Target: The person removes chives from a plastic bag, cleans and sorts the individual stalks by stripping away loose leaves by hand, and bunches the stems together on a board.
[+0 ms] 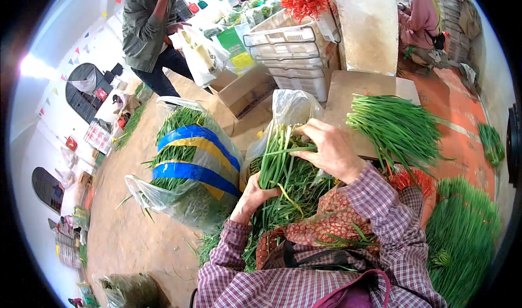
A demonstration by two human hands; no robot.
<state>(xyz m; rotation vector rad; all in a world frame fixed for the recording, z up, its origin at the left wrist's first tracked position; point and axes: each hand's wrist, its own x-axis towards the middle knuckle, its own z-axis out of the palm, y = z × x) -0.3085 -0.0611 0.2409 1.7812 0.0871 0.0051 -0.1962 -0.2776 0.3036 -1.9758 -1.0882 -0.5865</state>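
My left hand (252, 197) is closed around a bunch of green chives (271, 165), held upright with the pale stem ends at the top. Beside those ends, my right hand (333, 149) pinches a single chive stalk (291, 151) that lies crosswise over the bunch. Below both hands, loose green leaves (296, 206) are heaped over my lap. Just beyond the bunch stands a clear plastic bag (296, 107). A sheaf of trimmed-looking chives (394, 124) rests on a cardboard-topped surface (340, 101) to the right.
A stuffed plastic bag with blue and yellow bands (198, 158) stands at left. More chives (462, 237) lie at lower right beside red ties (410, 182). Ahead are a cardboard box (247, 93), stacked crates (293, 52), a pillar (370, 30) and a standing person (149, 30). Another person (424, 14) sits at right.
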